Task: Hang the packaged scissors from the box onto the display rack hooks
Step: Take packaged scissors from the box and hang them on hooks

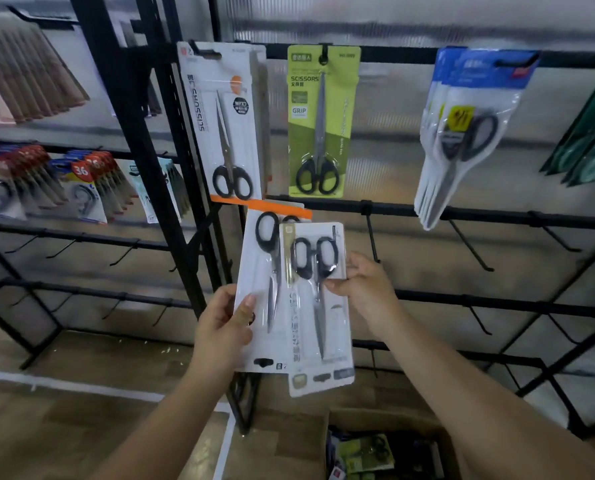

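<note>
Lowest in view, below the held packs, sat the cardboard box (375,441), open at the top with more packaged goods inside, a green-carded pack among them.

Above the box, both forearms reached up toward the display rack (497,216). Left hand (223,327) gripped the lower left edge of a white scissors pack (254,306), thumb curled over its front face and fingers hidden behind. Right hand (362,289) pinched the right edge of a second white scissors pack (318,306) at handle height, thumb pressed on the front. That second pack overlapped the first and lay in front of it. Both were held upside down, black handles up and hang slots toward the box, so each probably needed turning over before its slot could meet a hook. The two hands seemed to be parting the packs so one could be hung alone.

Beyond the held packs, on the top rail of the display rack, hung a matching white scissors stack (226,126) directly above them, likely where they belonged. Beside that stack to the right hung a green scissors pack (320,123), and further right a blue-topped scissors bundle (462,133), tilted. Bare hooks (469,244) jutted from the rail below these.
</note>
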Action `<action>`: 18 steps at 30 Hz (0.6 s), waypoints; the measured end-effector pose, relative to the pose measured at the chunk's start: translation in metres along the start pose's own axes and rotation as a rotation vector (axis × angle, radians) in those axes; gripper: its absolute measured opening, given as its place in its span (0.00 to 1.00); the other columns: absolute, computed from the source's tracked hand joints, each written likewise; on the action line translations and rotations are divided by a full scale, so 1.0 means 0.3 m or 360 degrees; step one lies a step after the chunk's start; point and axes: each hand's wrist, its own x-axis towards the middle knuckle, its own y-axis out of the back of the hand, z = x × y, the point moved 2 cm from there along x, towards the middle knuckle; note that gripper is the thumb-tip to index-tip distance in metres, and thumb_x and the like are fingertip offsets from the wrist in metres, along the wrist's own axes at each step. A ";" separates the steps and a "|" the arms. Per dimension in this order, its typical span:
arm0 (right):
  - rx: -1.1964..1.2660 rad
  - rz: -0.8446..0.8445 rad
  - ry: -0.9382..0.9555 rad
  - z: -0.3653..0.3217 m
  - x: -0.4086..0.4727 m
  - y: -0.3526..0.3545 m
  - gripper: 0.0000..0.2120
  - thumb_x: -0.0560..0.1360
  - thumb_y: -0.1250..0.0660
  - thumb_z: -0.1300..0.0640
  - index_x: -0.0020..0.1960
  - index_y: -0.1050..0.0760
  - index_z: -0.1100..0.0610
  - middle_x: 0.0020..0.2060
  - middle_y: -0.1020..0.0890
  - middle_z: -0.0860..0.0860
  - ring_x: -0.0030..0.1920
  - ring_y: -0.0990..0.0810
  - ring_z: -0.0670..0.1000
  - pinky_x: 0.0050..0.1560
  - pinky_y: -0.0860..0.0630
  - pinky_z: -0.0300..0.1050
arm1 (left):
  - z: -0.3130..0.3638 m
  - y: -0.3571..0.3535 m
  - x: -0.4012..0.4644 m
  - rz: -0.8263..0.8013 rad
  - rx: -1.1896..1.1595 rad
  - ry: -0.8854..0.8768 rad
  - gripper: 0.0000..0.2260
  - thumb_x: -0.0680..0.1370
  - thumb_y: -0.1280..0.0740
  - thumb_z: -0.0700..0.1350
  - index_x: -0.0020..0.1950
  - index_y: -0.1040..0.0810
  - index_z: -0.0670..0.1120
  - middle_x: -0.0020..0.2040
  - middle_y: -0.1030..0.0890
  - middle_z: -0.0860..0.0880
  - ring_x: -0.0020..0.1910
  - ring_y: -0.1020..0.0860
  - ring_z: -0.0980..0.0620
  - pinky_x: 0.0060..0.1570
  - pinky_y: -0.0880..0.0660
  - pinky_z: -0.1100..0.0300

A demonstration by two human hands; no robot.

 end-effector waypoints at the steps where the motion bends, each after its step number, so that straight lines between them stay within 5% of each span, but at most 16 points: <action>1: -0.0003 0.0000 0.0038 -0.012 0.003 0.022 0.17 0.72 0.34 0.74 0.55 0.26 0.57 0.49 0.18 0.56 0.49 0.19 0.54 0.45 0.22 0.45 | 0.008 -0.007 0.000 -0.0048 -0.0020 0.0018 0.03 0.79 0.37 0.44 0.48 0.25 0.46 0.37 0.24 0.49 0.36 0.25 0.49 0.33 0.29 0.57; 4: -0.0312 -0.0173 0.0234 -0.061 -0.012 0.063 0.22 0.76 0.36 0.65 0.66 0.29 0.49 0.60 0.21 0.50 0.61 0.23 0.52 0.62 0.27 0.53 | 0.049 -0.042 0.005 -0.0306 -0.0023 0.0046 0.05 0.79 0.38 0.44 0.48 0.25 0.43 0.34 0.26 0.50 0.29 0.27 0.55 0.27 0.30 0.62; 6: -0.0759 -0.0286 0.0364 -0.095 -0.027 0.086 0.24 0.79 0.38 0.58 0.72 0.36 0.44 0.68 0.29 0.43 0.67 0.31 0.45 0.67 0.35 0.41 | 0.085 -0.068 0.014 -0.0435 0.0011 -0.0017 0.04 0.79 0.38 0.42 0.48 0.25 0.43 0.35 0.28 0.49 0.28 0.31 0.55 0.25 0.32 0.65; 9: -0.1099 -0.0298 0.0504 -0.141 -0.046 0.139 0.22 0.80 0.41 0.60 0.72 0.37 0.46 0.64 0.33 0.37 0.64 0.37 0.36 0.53 0.42 0.17 | 0.123 -0.093 0.025 -0.0514 0.0007 -0.0075 0.05 0.78 0.36 0.42 0.51 0.24 0.42 0.36 0.26 0.45 0.28 0.31 0.53 0.24 0.33 0.65; 11: -0.1212 -0.0322 0.0580 -0.153 -0.061 0.162 0.22 0.80 0.40 0.63 0.72 0.35 0.48 0.62 0.33 0.37 0.62 0.37 0.35 0.48 0.42 0.14 | 0.130 -0.107 0.022 -0.0561 0.0017 -0.0070 0.07 0.75 0.34 0.43 0.52 0.23 0.43 0.37 0.23 0.44 0.29 0.29 0.49 0.26 0.31 0.62; 13: -0.1389 -0.0355 0.0683 -0.155 -0.069 0.164 0.23 0.78 0.39 0.65 0.70 0.32 0.48 0.65 0.27 0.43 0.64 0.31 0.41 0.55 0.35 0.22 | 0.125 -0.125 0.015 -0.0610 0.0012 -0.0040 0.11 0.72 0.32 0.44 0.52 0.23 0.43 0.36 0.22 0.46 0.29 0.28 0.50 0.26 0.31 0.61; 15: -0.1547 -0.0283 0.0836 -0.157 -0.067 0.161 0.21 0.77 0.37 0.65 0.67 0.27 0.50 0.59 0.20 0.51 0.59 0.24 0.54 0.59 0.29 0.45 | 0.116 -0.145 0.013 -0.0601 -0.0041 -0.0030 0.12 0.69 0.31 0.44 0.50 0.23 0.42 0.36 0.22 0.44 0.30 0.30 0.47 0.28 0.33 0.59; 18: -0.1711 0.0234 0.1111 -0.164 -0.077 0.179 0.16 0.73 0.31 0.59 0.60 0.21 0.52 0.55 0.19 0.52 0.57 0.25 0.59 0.58 0.30 0.60 | 0.104 -0.175 0.012 -0.0411 -0.0313 -0.0050 0.04 0.74 0.33 0.37 0.48 0.26 0.41 0.34 0.23 0.42 0.30 0.30 0.46 0.29 0.35 0.59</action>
